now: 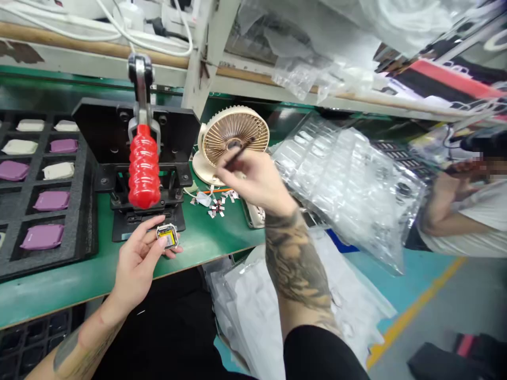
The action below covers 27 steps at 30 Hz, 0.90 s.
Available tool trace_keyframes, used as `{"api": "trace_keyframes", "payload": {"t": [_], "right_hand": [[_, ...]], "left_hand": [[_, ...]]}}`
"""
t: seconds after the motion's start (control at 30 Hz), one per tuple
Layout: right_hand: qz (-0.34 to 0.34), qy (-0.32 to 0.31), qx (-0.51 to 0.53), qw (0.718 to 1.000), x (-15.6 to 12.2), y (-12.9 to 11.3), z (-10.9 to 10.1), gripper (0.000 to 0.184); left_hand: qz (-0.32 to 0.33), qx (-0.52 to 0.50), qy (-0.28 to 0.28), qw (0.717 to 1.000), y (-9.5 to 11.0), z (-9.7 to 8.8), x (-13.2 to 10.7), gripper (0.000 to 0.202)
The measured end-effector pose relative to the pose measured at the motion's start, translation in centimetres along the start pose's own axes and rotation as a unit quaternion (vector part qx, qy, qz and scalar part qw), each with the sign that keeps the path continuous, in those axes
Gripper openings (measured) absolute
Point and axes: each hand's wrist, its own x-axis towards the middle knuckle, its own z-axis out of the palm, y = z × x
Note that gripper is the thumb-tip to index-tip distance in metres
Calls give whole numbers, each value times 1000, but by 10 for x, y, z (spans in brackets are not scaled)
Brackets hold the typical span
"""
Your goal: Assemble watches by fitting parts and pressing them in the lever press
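My left hand grips an opened smartwatch case between thumb and fingers, just in front of the press. The case has a silver rim and a yellow part inside. Raised in front of the fan, my right hand pinches a thin dark tool, like a pen or tweezers; its exact kind is unclear. Behind my left hand stands the black toggle press with its red handle hanging down. Small pale and dark scraps lie on the green bench below my right hand.
A black foam tray with purple and white pieces stands at left. A beige fan sits behind my right hand. Plastic-wrapped trays lean at right, with another person beyond. White bags hang below the bench edge.
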Motion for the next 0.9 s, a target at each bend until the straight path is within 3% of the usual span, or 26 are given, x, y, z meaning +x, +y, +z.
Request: {"api": "trace_keyframes", "payload": {"t": [0.07, 0.13, 0.23, 0.3, 0.37, 0.47, 0.57, 0.67, 0.77, 0.83, 0.9], "right_hand": [[-39, 124, -4, 991, 31, 4, 25, 17], [-95, 206, -23, 974, 42, 5, 43, 16], [-158, 251, -93, 950, 13, 3, 45, 12], [-178, 227, -173, 942, -30, 0, 36, 14], [-189, 153, -282, 928, -77, 0, 27, 20], [-195, 45, -440, 875, -134, 4, 20, 23], [-185, -25, -534, 825, -160, 12, 20, 18], [-154, -74, -566, 807, -167, 17, 19, 19], [-124, -49, -555, 821, -163, 10, -1, 24], [-88, 19, -546, 833, -152, 5, -32, 25], [-21, 87, -544, 834, -129, 5, -78, 26]], "left_hand": [[0, 12, 3, 1000, 0, 0, 0, 55], [-3, 22, 4, 1000, 0, 0, 1, 56], [-6, 29, 5, 1000, 2, 0, 0, 48], [-7, 38, 5, 999, 4, -1, -2, 41], [-10, 53, 2, 999, 5, -3, -3, 38], [-19, 75, -2, 997, 3, -5, -4, 38], [-20, 89, -9, 996, 0, -8, -4, 41], [-15, 97, -13, 995, -3, -11, -4, 45], [-10, 105, -6, 994, -5, -13, -4, 45], [-12, 112, -3, 994, -7, -14, -5, 44], [-15, 118, -6, 993, -9, -16, -4, 46]]}}
